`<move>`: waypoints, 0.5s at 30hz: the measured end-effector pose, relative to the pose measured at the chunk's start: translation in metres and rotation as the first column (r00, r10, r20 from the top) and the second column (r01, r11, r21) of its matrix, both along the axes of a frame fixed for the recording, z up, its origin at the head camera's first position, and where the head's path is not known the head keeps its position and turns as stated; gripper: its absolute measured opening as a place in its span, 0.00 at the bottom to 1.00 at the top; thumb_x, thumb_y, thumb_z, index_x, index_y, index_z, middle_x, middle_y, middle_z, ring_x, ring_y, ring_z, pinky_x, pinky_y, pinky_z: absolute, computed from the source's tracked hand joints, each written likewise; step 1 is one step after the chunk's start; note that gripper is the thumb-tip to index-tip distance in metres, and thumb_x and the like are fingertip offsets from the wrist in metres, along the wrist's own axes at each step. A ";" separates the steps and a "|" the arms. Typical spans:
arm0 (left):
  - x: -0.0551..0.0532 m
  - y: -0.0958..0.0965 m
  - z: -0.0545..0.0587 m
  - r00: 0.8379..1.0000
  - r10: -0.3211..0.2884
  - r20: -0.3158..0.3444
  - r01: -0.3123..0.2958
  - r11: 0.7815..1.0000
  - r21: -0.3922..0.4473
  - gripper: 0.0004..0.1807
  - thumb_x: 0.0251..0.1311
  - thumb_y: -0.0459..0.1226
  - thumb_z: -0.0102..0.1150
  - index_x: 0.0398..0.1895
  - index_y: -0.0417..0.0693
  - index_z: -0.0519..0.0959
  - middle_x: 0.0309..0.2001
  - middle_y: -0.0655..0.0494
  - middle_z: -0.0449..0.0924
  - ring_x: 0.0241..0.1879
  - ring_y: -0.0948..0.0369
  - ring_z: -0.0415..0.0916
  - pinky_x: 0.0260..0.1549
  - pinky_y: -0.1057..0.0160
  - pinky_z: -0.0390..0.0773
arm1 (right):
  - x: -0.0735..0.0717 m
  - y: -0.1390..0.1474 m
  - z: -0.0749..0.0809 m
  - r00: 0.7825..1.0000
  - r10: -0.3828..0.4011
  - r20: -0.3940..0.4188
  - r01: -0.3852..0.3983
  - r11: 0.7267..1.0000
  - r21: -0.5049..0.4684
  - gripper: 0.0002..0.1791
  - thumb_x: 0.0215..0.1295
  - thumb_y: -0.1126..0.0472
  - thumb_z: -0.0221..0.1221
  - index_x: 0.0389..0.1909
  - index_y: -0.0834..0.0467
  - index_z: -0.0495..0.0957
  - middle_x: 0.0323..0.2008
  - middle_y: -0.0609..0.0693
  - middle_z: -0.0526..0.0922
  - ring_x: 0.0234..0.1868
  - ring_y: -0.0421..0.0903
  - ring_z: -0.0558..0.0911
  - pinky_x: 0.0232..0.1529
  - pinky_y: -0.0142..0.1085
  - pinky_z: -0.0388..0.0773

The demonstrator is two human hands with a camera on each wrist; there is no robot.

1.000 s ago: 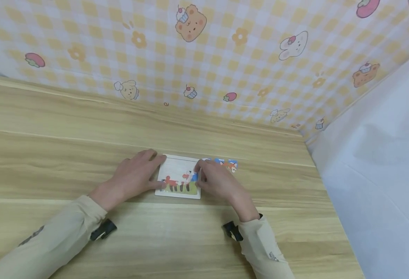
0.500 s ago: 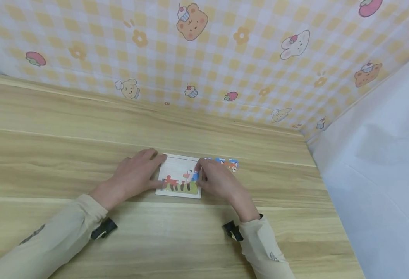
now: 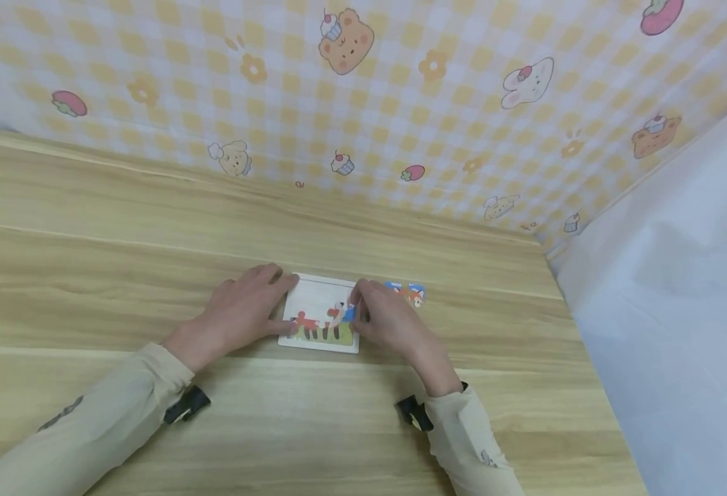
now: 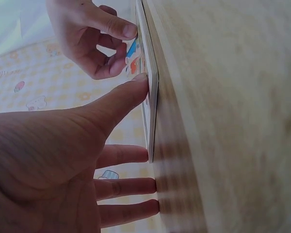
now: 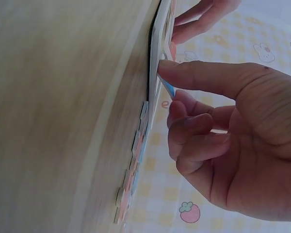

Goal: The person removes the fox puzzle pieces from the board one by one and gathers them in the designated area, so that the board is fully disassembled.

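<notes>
A white-framed puzzle board (image 3: 318, 348) lies on the wooden table in the head view, with joined picture pieces of a red animal on green (image 3: 314, 332) along its lower part. My left hand (image 3: 239, 310) rests at the board's left side; its thumb presses the near left part, and its straight fingers touch the far corner and the table. At the right side, my right hand (image 3: 388, 320) pinches a puzzle piece with blue on it (image 5: 168, 87) between thumb and forefinger. In the right wrist view that piece is tilted against the board; the fingers partly hide it.
Loose puzzle pieces (image 3: 408, 295) with a fox face and blue lie right of the board, partly behind my right hand. A yellow checked cloth (image 3: 388, 124) hangs behind the table, and a white sheet (image 3: 679, 289) borders its right edge.
The whole scene shifts very slightly as the head camera moves. Both hands keep their places at the board, the right one still pinching the puzzle piece.
</notes>
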State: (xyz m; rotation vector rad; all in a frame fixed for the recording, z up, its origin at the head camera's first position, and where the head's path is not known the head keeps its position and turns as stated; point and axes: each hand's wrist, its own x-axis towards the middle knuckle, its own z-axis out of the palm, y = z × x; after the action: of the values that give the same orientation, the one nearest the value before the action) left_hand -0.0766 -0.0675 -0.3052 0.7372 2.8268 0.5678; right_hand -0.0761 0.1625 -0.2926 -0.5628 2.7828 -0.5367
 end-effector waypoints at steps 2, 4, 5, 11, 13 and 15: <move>-0.001 0.000 0.000 1.000 -0.002 -0.006 0.002 1.000 -0.003 0.41 0.48 0.50 0.68 0.63 0.39 0.67 0.56 0.37 0.67 0.55 0.42 0.65 0.36 0.42 0.73 | 0.000 -0.001 0.000 1.000 -0.014 -0.009 0.014 1.000 0.002 0.15 0.53 0.67 0.65 0.41 0.59 0.73 0.31 0.46 0.73 0.29 0.41 0.71 0.29 0.31 0.71; -0.001 0.000 0.001 1.000 -0.004 -0.012 0.004 1.000 -0.006 0.41 0.48 0.50 0.69 0.63 0.39 0.67 0.55 0.37 0.68 0.54 0.43 0.65 0.35 0.43 0.73 | 0.001 -0.002 0.000 1.000 -0.026 -0.012 0.026 1.000 0.005 0.15 0.52 0.67 0.65 0.40 0.59 0.73 0.30 0.46 0.73 0.29 0.42 0.71 0.29 0.32 0.70; -0.002 0.000 0.000 1.000 -0.003 -0.012 0.003 1.000 -0.006 0.41 0.48 0.49 0.69 0.63 0.39 0.67 0.55 0.37 0.68 0.54 0.43 0.65 0.36 0.43 0.73 | 0.001 -0.002 0.000 1.000 -0.029 -0.012 0.029 1.000 0.007 0.15 0.52 0.67 0.65 0.40 0.59 0.73 0.30 0.46 0.73 0.29 0.42 0.71 0.29 0.32 0.70; 0.000 0.001 0.001 1.000 -0.004 -0.003 0.004 1.000 -0.002 0.41 0.48 0.49 0.69 0.63 0.39 0.67 0.55 0.37 0.68 0.53 0.43 0.65 0.36 0.43 0.73 | 0.003 -0.005 0.001 0.999 -0.043 -0.008 0.043 0.999 0.015 0.15 0.52 0.68 0.65 0.40 0.59 0.73 0.25 0.45 0.73 0.26 0.42 0.71 0.26 0.31 0.69; 0.001 0.000 0.001 1.000 -0.005 -0.005 0.005 1.000 -0.002 0.40 0.48 0.49 0.68 0.63 0.39 0.67 0.55 0.37 0.68 0.53 0.43 0.66 0.35 0.43 0.73 | 0.003 -0.006 0.001 0.998 -0.060 -0.010 0.060 0.998 0.013 0.15 0.51 0.68 0.65 0.39 0.58 0.73 0.25 0.45 0.73 0.26 0.43 0.71 0.26 0.31 0.70; 0.001 0.000 0.001 1.000 -0.005 -0.004 0.005 1.000 -0.002 0.40 0.48 0.50 0.68 0.63 0.39 0.67 0.55 0.37 0.68 0.54 0.42 0.65 0.35 0.42 0.73 | 0.004 -0.007 0.001 0.997 -0.078 -0.011 0.078 0.997 0.011 0.15 0.51 0.69 0.66 0.39 0.58 0.74 0.25 0.45 0.74 0.26 0.43 0.71 0.26 0.31 0.70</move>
State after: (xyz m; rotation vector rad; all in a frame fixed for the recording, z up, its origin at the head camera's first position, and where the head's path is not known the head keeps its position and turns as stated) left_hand -0.0753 -0.0672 -0.3041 0.7461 2.8277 0.5632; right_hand -0.0723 0.1551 -0.2913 -0.4579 2.8257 -0.5350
